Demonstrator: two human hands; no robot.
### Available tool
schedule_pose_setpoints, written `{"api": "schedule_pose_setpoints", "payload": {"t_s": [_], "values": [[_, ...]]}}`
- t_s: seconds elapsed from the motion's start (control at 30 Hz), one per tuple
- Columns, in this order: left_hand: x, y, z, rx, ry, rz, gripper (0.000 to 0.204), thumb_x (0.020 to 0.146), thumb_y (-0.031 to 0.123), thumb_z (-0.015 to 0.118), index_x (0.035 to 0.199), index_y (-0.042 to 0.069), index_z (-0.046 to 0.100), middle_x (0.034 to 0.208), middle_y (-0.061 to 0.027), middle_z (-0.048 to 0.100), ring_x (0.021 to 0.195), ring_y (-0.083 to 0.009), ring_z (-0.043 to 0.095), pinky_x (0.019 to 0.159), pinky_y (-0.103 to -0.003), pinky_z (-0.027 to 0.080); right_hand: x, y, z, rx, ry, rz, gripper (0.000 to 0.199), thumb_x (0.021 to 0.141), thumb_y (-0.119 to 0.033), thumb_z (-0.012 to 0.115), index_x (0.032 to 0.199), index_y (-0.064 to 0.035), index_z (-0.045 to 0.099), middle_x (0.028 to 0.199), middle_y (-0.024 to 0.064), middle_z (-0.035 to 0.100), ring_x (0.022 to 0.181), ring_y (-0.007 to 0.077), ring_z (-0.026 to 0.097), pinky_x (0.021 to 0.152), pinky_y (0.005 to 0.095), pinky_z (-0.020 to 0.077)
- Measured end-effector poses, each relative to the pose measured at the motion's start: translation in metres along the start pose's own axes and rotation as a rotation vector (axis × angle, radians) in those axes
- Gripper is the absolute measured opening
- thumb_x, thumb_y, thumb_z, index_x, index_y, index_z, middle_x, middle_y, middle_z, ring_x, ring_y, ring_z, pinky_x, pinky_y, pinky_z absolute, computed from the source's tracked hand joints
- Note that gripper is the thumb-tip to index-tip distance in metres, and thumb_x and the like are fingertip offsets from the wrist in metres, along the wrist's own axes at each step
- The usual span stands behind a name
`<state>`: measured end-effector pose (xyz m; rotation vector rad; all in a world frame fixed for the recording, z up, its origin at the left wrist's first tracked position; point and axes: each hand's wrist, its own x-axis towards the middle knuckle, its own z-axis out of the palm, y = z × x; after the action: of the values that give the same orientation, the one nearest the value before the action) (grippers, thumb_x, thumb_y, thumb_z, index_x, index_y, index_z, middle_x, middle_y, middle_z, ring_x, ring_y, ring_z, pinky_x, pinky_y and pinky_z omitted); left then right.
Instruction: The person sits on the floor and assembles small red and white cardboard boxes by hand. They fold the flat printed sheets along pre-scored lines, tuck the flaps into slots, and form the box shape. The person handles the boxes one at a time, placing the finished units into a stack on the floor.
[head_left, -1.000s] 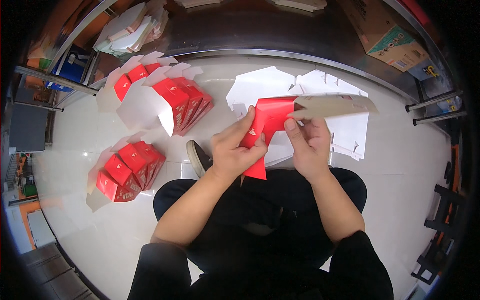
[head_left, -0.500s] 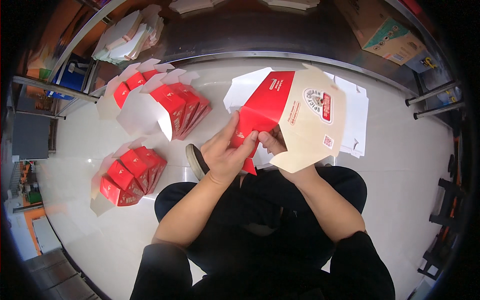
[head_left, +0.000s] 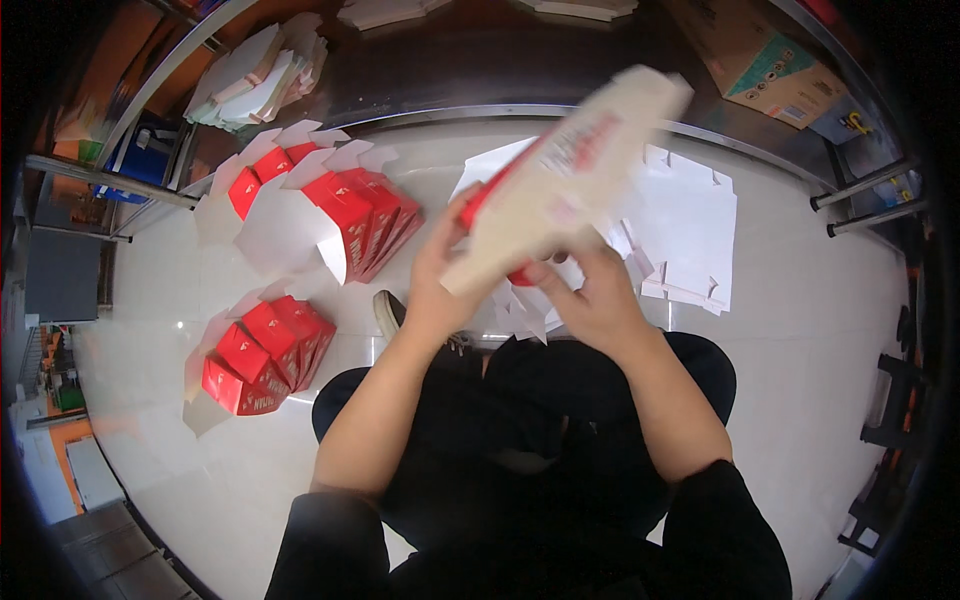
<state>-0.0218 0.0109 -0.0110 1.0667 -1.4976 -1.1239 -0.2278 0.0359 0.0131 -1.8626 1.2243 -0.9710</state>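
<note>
A red and cream cardboard food box [head_left: 565, 185] hangs between my hands above the floor, tilted and smeared by motion. My left hand [head_left: 440, 280] grips its red side from the left, the fingers partly hidden behind the cream panel. At the lower edge, my right hand [head_left: 600, 300] pinches a red part of the box between thumb and fingers. Beneath it lie flat white box blanks [head_left: 685, 225], spread on the floor in front of my legs.
Folded red boxes stand nested in rows at the left, one row [head_left: 345, 215] farther off and another [head_left: 265, 355] nearer. Stacked flat card [head_left: 255, 75] rests on a metal shelf [head_left: 480, 75] ahead. A brown carton [head_left: 770, 75] sits at its right end. My shoe [head_left: 390, 315] is close to my left hand.
The box has turned, its cream panel now slanting across my left hand and its far end raised toward the shelf. My right hand has come out from behind the panel and shows at its lower edge.
</note>
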Motion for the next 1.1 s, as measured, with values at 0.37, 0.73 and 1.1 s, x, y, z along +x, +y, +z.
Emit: {"api": "schedule_pose_setpoints", "payload": {"t_s": [0.37, 0.73, 1.1], "values": [[0.008, 0.000, -0.007, -0.647, 0.379, -0.345, 0.072, 0.089, -0.002, 0.062, 0.151, 0.009, 0.028, 0.109, -0.0117, 0.064, 0.099, -0.0256, 0.068, 0.090, -0.047, 0.059, 0.003, 0.011, 0.004, -0.220, 0.166, -0.361, 0.021, 0.073, 0.004, 0.076, 0.092, -0.0032, 0.072, 0.087, 0.0063, 0.064, 0.082, 0.0247, 0.056, 0.072, 0.0345, 0.0461], [-0.007, -0.003, 0.021, -0.322, 0.163, -0.181, 0.082, 0.082, -0.013, 0.062, 0.155, 0.004, 0.030, 0.133, -0.0146, 0.056, 0.110, -0.0193, 0.063, 0.090, -0.033, 0.058, -0.001, 0.002, 0.026, -0.216, 0.514, -0.266, 0.014, 0.074, 0.000, 0.077, 0.082, -0.0087, 0.070, 0.076, 0.0073, 0.054, 0.075, 0.0260, 0.052, 0.064, 0.0372, 0.0400], [-0.005, 0.018, 0.020, -0.036, -0.019, -0.079, 0.087, 0.079, -0.015, 0.062, 0.156, 0.001, 0.025, 0.140, -0.0160, 0.053, 0.109, -0.0204, 0.065, 0.089, -0.030, 0.058, -0.002, 0.002, 0.027, 0.229, 0.384, -0.011, 0.012, 0.080, 0.002, 0.078, 0.090, 0.0021, 0.072, 0.086, 0.0091, 0.062, 0.074, 0.0207, 0.065, 0.068, 0.0303, 0.0522]]}}
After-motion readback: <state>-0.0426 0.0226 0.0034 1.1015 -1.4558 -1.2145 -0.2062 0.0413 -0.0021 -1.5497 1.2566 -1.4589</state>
